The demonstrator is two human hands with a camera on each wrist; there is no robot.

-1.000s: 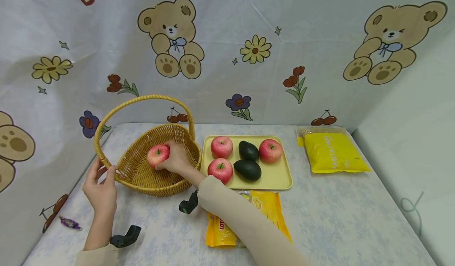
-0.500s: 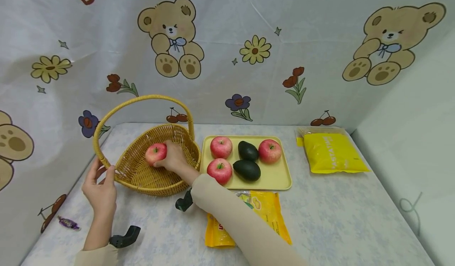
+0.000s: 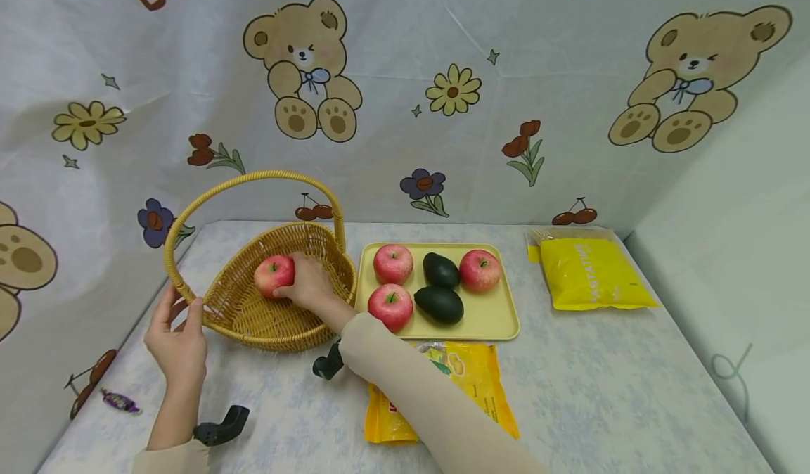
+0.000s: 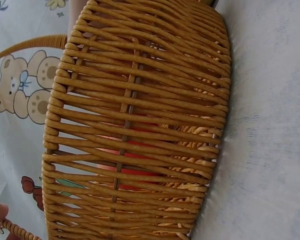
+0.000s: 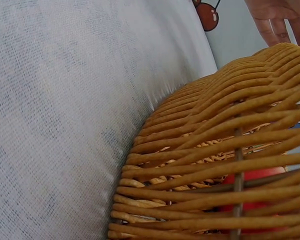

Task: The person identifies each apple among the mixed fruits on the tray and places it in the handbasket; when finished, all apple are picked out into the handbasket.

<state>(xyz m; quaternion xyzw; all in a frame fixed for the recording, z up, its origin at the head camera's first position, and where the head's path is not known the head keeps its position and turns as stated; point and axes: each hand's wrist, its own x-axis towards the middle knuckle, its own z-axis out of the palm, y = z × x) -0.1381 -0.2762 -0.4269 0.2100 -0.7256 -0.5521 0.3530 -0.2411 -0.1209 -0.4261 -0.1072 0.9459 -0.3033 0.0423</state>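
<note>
A tan wicker basket [image 3: 259, 330] with a tall arched handle [image 3: 266, 175] stands on the left of the table. At the foot of the handle, my left hand [image 3: 180, 347] pinches the basket's left end between thumb and fingers. Inside the basket my right hand [image 3: 310, 284] grips a red apple [image 3: 273, 275] from its right side, low over the woven bottom. Some of its fingers are hidden behind the apple. Both wrist views look at the basket's woven side, with the apple's red showing through the gaps.
Right of the basket lies a yellow tray [image 3: 500, 319] with several apples and two dark avocados [image 3: 439, 305]. A yellow snack bag [image 3: 487, 382] is partly under the right sleeve. A yellow pasta packet [image 3: 595, 273] lies at back right, a purple wrapped candy [image 3: 120, 401] at front left.
My right hand and the apple have shifted slightly left inside the basket. My left hand keeps its hold at the handle's foot.
</note>
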